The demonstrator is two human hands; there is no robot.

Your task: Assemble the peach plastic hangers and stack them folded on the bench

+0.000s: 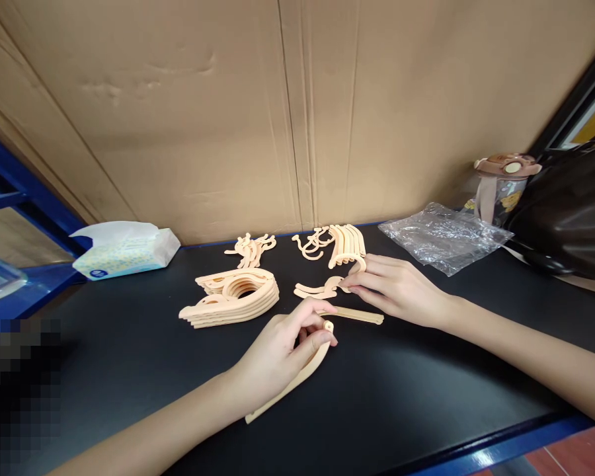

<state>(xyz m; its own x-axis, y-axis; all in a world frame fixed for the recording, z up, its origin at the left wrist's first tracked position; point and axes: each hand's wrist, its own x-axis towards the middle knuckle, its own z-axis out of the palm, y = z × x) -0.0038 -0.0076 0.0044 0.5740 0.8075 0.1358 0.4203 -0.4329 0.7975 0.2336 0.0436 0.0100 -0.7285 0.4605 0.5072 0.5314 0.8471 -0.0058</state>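
left grip (277, 350) on curved beige strip (311, 369)

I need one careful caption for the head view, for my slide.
Left hand holding a curved pale piece, right hand touching a hooked piece, near stacked pieces on a black table.

Creased brown cardboard (193, 125) stands behind a black surface (406, 396) with a blue edge (506, 447). Blue framework (27, 178) rises at left, red floor tiles (575, 453) show lower right, and light gleams on the edge.

Tabletop (426, 403) lies open near right; a hanger stack (235, 311) obstructs left-centre.
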